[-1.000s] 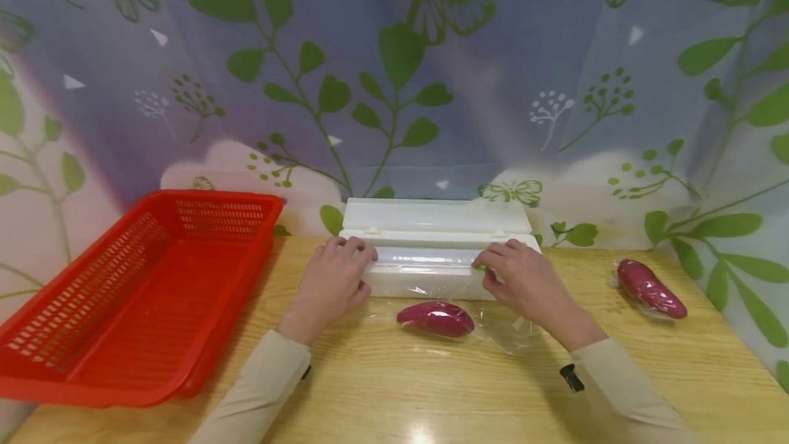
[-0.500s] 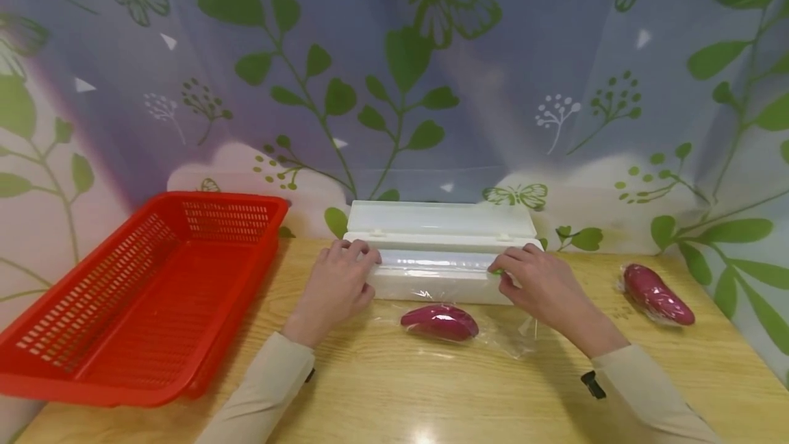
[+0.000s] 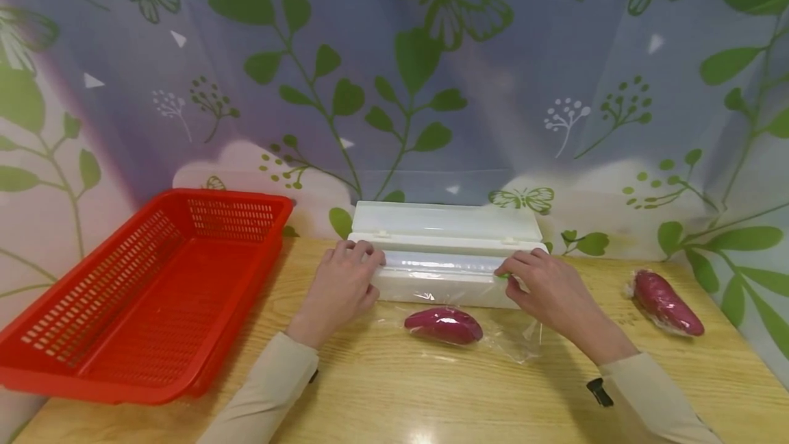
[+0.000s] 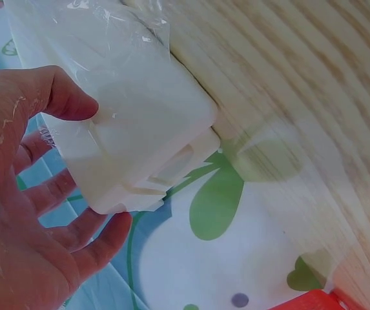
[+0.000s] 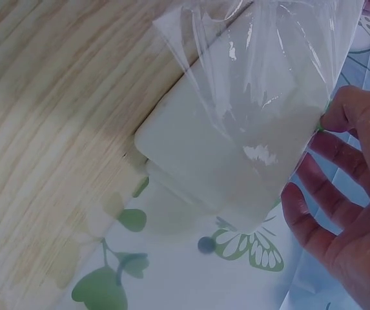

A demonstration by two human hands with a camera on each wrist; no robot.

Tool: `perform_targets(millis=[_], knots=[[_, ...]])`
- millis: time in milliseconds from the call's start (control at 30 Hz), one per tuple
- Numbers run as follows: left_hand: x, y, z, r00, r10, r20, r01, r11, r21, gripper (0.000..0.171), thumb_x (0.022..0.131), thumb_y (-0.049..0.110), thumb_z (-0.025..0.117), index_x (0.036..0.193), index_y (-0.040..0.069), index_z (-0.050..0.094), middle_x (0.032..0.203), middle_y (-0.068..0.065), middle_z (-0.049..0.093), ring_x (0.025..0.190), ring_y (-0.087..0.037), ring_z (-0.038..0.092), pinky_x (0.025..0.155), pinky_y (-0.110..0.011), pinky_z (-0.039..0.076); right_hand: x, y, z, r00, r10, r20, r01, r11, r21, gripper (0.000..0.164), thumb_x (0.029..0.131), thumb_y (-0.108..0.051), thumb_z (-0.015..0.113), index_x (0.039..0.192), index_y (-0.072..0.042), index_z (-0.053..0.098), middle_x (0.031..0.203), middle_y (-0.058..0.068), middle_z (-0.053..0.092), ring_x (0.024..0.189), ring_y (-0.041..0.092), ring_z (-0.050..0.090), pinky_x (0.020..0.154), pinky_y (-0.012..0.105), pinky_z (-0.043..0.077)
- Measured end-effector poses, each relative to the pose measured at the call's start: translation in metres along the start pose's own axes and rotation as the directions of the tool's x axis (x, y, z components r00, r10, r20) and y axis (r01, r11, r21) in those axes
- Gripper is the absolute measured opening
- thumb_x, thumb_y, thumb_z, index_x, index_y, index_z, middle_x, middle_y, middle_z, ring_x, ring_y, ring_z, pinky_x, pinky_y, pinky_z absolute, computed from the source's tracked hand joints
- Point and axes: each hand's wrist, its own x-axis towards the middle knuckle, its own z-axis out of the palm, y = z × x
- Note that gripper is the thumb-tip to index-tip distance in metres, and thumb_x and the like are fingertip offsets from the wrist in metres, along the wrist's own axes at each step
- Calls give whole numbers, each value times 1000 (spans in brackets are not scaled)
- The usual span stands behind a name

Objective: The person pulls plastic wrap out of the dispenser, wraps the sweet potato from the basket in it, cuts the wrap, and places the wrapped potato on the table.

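A white cling film dispenser (image 3: 444,288) stands with its lid (image 3: 448,220) raised, a film roll (image 3: 440,262) inside. My left hand (image 3: 341,285) grips its left end, thumb on the front wall (image 4: 133,97) in the left wrist view. My right hand (image 3: 548,293) pinches a small green slide cutter (image 3: 502,275) near the right end of the rail; the fingers mostly hide it. Clear film (image 5: 256,84) hangs over the front wall in the right wrist view. In front of the dispenser, a purple-red sweet potato (image 3: 444,325) lies with clear film (image 3: 514,341) around it.
A red plastic basket (image 3: 185,293) stands on the left of the wooden table (image 3: 382,389). On the right lies another film-wrapped sweet potato (image 3: 668,302). A patterned cloth (image 3: 481,122) hangs directly behind the dispenser.
My right hand has slid the green cutter a short way right along the dispenser. The left hand keeps its grip on the left end. The whole view has shifted slightly.
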Motion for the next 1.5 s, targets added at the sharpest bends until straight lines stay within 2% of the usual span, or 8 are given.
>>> perform_targets(millis=[467,900,1233,1500], knots=[[0,-1,1,1000,-1,-14,1,1000,10,32,86,18,73,116,14,64,123,-12,68,112,-37,63,92,-50,58,0,-1,-1,999,26,23,-26,1000,-17,20,78,-2,76,91,-16,74,93,1,77,78,20,66,57,30,50],[0,-1,1,1000,-9,-7,9,1000,-7,31,87,18,72,116,15,63,123,-11,67,113,-38,62,93,-50,57,-1,0,-2,1000,17,-7,-17,1000,-13,21,75,0,77,89,-15,74,91,3,77,76,20,67,53,26,46],[1,-1,0,1000,-5,-15,5,1000,0,30,86,17,72,115,14,64,121,-12,68,111,-38,63,92,-50,58,-2,1,-3,1000,24,-6,-24,1000,-16,21,75,1,77,89,-15,74,91,2,77,76,20,67,54,27,48],[0,-1,0,1000,-7,-12,7,1000,-4,30,86,17,71,115,15,64,121,-12,68,111,-38,63,91,-50,58,-8,4,-8,998,56,3,-56,998,-22,22,75,0,76,90,-16,74,92,0,76,73,18,63,50,24,43]])
